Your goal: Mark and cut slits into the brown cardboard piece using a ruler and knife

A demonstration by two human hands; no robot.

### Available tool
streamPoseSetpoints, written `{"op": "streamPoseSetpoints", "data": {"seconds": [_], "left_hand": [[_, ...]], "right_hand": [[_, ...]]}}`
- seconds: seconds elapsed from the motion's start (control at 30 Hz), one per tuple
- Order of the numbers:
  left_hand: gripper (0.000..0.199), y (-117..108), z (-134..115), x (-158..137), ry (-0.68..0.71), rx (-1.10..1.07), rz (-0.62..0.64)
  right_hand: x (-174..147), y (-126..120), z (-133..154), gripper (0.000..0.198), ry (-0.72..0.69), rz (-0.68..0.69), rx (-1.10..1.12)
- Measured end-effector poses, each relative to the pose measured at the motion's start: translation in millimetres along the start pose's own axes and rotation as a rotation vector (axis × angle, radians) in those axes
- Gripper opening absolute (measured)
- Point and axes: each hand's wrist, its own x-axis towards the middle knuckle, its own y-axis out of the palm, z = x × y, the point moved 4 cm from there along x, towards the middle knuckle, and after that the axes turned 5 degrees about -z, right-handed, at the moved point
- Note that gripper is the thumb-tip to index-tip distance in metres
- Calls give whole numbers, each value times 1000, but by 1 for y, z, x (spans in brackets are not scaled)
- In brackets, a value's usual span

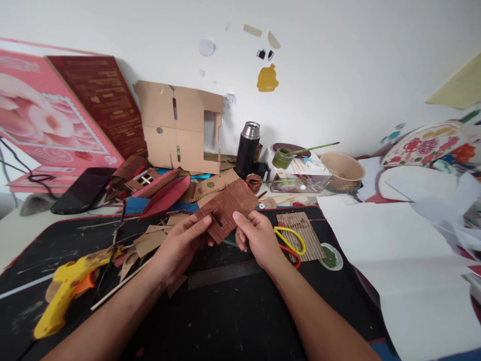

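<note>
Both hands hold a brown painted cardboard panel [236, 203] above the black mat. A small window-like cutout shows near its left end. My left hand [188, 238] pinches the left edge, thumb on the front face. My right hand [257, 235] grips the lower right edge, its thumb also on the front. Just right of that hand lie scissors [295, 238] with yellow and red handles, partly over a piece of corrugated cardboard [304, 233]. Cardboard scraps [150, 243] and a thin wooden stick [120, 284] rest by my left forearm.
A yellow glue gun [71, 286] lies at the left on the black mat [225, 321]. Behind stand a black thermos [248, 150], an open green paint jar [282, 158] and cut cardboard [180, 130]. A dish of green paint [331, 257] and white paper [406, 250] are at the right.
</note>
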Motion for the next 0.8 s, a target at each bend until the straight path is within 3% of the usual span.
{"op": "streamPoseSetpoints", "data": {"seconds": [0.53, 0.8], "left_hand": [[50, 2, 2, -1, -35, 4, -38], [40, 4, 1, 0, -53, -7, -23]], "right_hand": [[0, -1, 1, 56, -6, 11, -9], [1, 0, 1, 54, -6, 22, -13]]}}
